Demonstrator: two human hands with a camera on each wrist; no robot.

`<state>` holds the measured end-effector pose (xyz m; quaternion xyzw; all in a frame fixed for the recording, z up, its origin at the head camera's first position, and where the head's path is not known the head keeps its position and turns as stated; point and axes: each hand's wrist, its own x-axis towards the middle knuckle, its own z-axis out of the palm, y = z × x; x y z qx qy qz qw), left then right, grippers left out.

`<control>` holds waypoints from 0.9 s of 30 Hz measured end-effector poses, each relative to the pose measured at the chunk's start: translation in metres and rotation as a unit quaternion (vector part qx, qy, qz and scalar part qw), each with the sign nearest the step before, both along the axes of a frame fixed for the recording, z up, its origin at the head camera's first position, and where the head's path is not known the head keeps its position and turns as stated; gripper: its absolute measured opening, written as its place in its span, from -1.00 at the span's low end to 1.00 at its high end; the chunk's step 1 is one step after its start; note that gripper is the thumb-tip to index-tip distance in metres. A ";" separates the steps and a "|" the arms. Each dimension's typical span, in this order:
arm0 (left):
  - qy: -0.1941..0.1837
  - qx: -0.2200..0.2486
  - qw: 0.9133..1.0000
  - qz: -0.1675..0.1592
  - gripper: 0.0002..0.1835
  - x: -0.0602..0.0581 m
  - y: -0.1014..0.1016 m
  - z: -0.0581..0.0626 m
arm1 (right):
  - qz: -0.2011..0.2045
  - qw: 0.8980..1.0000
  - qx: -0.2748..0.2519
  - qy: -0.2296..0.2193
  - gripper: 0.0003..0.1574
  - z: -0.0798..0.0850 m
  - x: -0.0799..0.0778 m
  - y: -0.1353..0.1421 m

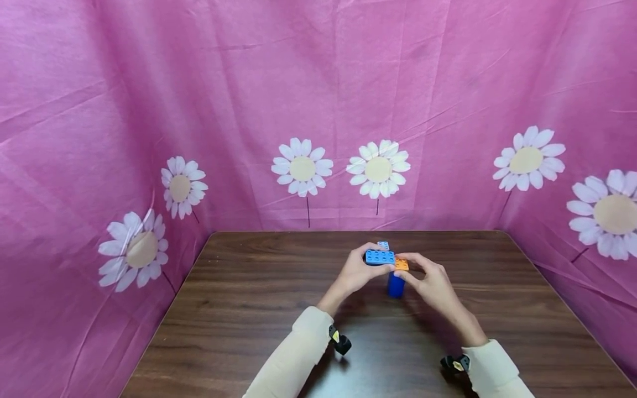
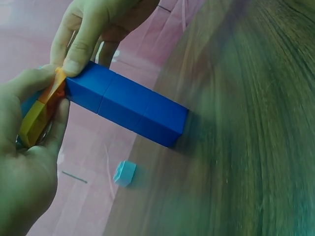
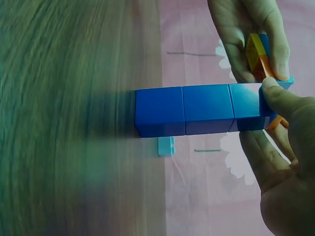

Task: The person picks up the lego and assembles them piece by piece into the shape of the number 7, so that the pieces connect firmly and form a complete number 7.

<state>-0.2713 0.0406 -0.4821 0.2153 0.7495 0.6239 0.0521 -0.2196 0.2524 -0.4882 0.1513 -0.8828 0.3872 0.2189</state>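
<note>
A tower of three dark blue blocks (image 1: pixel 396 286) stands upright on the table. On its top sits an orange toy brick (image 1: pixel 401 264), which my right hand (image 1: pixel 435 284) pinches between thumb and fingers at the tower's upper end. To the left, my left hand (image 1: pixel 354 272) grips a light blue studded brick (image 1: pixel 380 257) by its sides, its right end overlapping the orange one. Beneath that brick, the left wrist view shows a yellow brick (image 2: pixel 32 123) beside the orange, partly hidden by the left fingers.
Behind the tower, a small light blue brick (image 2: pixel 125 173) rests on the dark wooden table (image 1: pixel 239 309) near its far edge. A pink cloth (image 1: pixel 318 83) printed with white daisies hangs around the back and sides.
</note>
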 end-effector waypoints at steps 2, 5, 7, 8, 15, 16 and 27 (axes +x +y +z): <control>-0.001 0.001 1.000 -0.002 -0.57 0.001 -0.006 -0.002 | 0.010 1.000 0.004 -0.003 -0.53 0.001 0.000 -0.005; 0.000 0.009 1.000 -0.008 -0.59 0.002 -0.017 -0.004 | 0.026 0.999 0.012 -0.024 -0.52 0.002 0.001 -0.011; 0.003 0.014 1.000 -0.012 -0.61 0.002 -0.023 -0.005 | 0.039 0.998 0.017 -0.042 -0.50 0.005 0.001 -0.013; 0.005 0.016 1.000 -0.013 -0.61 0.002 -0.026 -0.005 | 0.045 0.998 0.018 -0.050 -0.49 0.006 0.000 -0.013; 0.005 0.023 1.000 -0.009 -0.62 0.004 -0.043 -0.004 | 0.090 0.993 -0.027 -0.077 -0.66 0.015 -0.015 -0.011; 0.003 0.024 1.000 -0.007 -0.62 0.004 -0.045 -0.004 | 0.086 0.993 -0.028 -0.076 -0.67 0.016 -0.018 -0.010; -0.002 0.017 1.000 0.006 -0.64 0.008 -0.061 -0.006 | 0.045 0.997 0.021 -0.065 -0.72 0.009 -0.072 0.000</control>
